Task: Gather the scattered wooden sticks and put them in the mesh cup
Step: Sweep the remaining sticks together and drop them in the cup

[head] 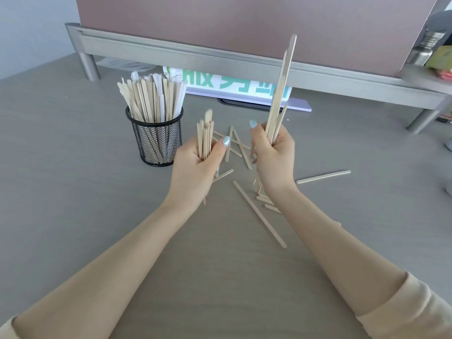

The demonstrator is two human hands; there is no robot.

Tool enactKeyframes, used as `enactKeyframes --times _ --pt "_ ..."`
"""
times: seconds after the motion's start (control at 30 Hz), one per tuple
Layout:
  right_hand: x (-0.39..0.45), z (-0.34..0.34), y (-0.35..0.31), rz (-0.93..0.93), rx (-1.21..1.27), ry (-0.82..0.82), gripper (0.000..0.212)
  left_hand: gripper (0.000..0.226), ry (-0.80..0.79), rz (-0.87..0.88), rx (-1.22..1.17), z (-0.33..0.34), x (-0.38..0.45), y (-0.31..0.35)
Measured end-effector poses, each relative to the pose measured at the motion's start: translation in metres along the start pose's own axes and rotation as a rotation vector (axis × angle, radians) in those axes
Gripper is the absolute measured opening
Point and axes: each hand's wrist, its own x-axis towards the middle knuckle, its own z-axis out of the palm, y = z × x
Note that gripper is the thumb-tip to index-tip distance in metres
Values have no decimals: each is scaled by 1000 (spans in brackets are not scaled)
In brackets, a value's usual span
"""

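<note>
Carefully, I square both upright bundles before loading: left hand (pixel 195 167) and right hand (pixel 274 162) are each clenched around wooden sticks (pixel 205 140). The mesh cup (pixel 156 143) stands at ten o'clock; strays litter the surface (pixel 97 204).

The mesh cup (pixel 154 138) sits on the counter (pixel 73 179) left of the hands, packed with sticks. Loose sticks (pixel 259 214) lie scattered right of the cup, between and under the hands, with a shelf riser (pixel 220 48) along the back edge.
</note>
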Motion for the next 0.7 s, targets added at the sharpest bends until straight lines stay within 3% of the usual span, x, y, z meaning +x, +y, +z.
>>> enactKeyframes --times 0.43,0.6,0.7 --pt "1 -5 -5 -34 -22 -9 31 34 109 27 -34 1 0 13" --pt "10 -15 -5 -46 -199 -52 34 46 76 -5 -108 -9 12 23" --pt "16 -18 -4 -33 -364 -110 42 45 179 45 -216 -27 31 46"
